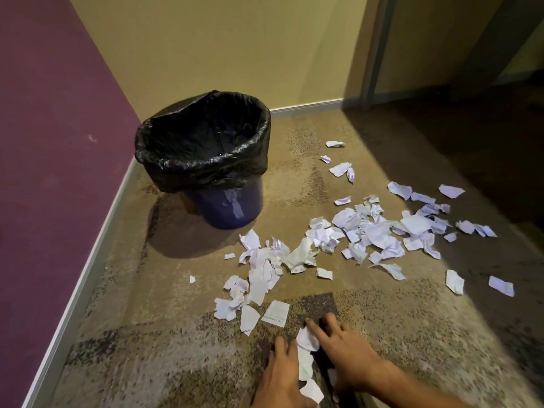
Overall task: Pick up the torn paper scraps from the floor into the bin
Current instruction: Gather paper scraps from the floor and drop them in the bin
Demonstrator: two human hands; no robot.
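Observation:
A blue bin (232, 210) lined with a black bag stands in the corner, upper left of centre. Torn white paper scraps (374, 228) lie scattered on the carpet to its right and front, with a nearer cluster (259, 278). At the bottom, my left hand (279, 375) and my right hand (341, 351) rest flat on the carpet, fingers spread. A few scraps (306, 360) lie between the two hands, touching both. Neither hand is closed around any paper.
A purple wall (59, 142) runs along the left, a yellow wall (220, 48) behind the bin. A dark doorway (456, 69) opens at the upper right. The carpet (176, 334) is patterned brown.

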